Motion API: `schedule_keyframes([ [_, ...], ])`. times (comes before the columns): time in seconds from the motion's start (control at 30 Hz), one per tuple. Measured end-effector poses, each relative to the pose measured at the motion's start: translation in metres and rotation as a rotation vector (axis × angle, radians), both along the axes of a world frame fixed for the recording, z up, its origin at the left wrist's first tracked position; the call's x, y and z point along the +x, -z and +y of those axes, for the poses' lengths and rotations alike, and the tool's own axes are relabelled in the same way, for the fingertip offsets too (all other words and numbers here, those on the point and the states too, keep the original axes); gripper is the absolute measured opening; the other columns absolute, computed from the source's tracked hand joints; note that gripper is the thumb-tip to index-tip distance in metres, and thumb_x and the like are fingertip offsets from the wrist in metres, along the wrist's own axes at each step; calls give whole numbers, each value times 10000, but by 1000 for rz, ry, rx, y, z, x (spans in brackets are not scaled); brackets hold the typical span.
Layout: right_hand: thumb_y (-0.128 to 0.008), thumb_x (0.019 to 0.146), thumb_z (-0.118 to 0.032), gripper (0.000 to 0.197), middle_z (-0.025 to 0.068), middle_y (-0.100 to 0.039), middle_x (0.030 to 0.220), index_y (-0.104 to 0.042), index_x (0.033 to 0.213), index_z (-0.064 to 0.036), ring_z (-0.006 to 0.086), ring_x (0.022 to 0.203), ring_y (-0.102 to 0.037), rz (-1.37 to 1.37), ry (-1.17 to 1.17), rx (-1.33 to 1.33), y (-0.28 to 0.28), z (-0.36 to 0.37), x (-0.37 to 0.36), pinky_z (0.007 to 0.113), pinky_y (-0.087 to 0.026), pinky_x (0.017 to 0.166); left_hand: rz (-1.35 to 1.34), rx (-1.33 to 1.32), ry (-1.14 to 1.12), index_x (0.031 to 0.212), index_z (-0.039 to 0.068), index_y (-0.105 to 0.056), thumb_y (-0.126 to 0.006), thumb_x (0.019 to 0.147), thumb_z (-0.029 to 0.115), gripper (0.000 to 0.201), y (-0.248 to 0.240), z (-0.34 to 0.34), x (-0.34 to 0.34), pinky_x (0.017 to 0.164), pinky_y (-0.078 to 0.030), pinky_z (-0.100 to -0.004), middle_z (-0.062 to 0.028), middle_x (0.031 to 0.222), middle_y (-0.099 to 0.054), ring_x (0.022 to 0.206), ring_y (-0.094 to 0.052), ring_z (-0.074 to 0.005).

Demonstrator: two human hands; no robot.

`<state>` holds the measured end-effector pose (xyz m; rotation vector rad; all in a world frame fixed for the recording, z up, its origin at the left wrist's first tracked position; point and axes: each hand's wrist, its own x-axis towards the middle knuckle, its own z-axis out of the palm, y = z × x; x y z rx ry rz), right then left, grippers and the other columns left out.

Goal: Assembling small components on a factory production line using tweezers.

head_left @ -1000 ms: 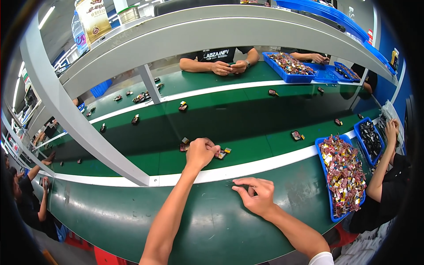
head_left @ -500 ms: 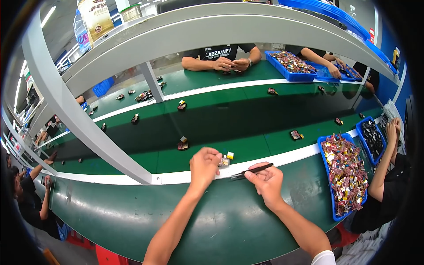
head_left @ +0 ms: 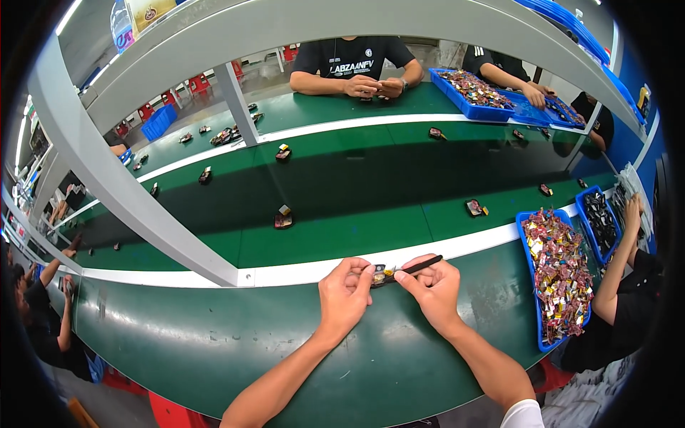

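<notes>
My left hand (head_left: 344,298) is closed on a small dark electronic unit (head_left: 379,277) that has a little yellow-and-white part on its right side. Black tweezers (head_left: 424,265) are pinched in my right hand (head_left: 437,291), their tips at the unit, though whether they grip the yellow part is too small to tell. Both hands are close together at the near edge of the white rail (head_left: 307,275). Beyond them, a similar dark unit (head_left: 283,219) with a yellow-and-white part lies on the green conveyor belt (head_left: 357,232).
On the right stand a blue tray (head_left: 526,274) heaped with small wired parts and a blue bin (head_left: 605,260) of black pieces. A co-worker's arm (head_left: 617,278) is beside them. A grey frame post (head_left: 128,192) rises at left. Other people sit across the belt.
My left hand has brought the unit from over the belt edge back towards me. The tweezers in my right hand now meet it. Units on the belt have shifted slightly left.
</notes>
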<state>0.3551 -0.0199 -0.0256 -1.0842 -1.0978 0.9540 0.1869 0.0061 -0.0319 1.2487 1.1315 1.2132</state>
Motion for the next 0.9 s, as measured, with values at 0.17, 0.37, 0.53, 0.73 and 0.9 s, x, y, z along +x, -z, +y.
schedule_keyframes([
  [0.17,-759,864,57,123,39,-713,832,-661,933,30,-34,610,-493,48,-5,-32,3,2,-1,157,-326,487,23,38,11,1048,-53,-635,-671,972,71,150,3,0,-1,407,-409,-221,-91,870,-699,533,-596,-77],
  [0.37,-754,864,69,119,51,-716,839,-660,930,37,-26,629,-515,71,-1,-31,9,4,-1,156,-333,498,61,97,15,1059,-55,-633,-671,969,60,151,3,-1,0,411,-418,-222,-87,860,-696,535,-601,-76],
  [0.53,-751,859,81,124,83,-723,860,-659,937,56,41,709,-627,89,-11,-50,4,3,-2,174,-446,570,114,142,25,1070,-54,-631,-671,965,52,155,5,-1,-1,421,-427,-220,-79,822,-697,544,-608,-74],
  [0.73,-740,857,96,123,126,-730,886,-658,944,69,148,809,-721,149,-43,-104,-1,4,2,234,-571,718,92,162,42,1074,-48,-633,-664,966,48,148,3,-3,0,435,-441,-225,-72,771,-692,545,-606,-78],
  [0.9,-736,862,87,115,132,-732,891,-660,947,68,156,816,-725,145,-61,-153,-4,4,4,249,-582,749,34,103,76,1086,-57,-626,-648,974,32,145,0,-3,-2,435,-462,-227,-95,817,-696,553,-613,-91],
])
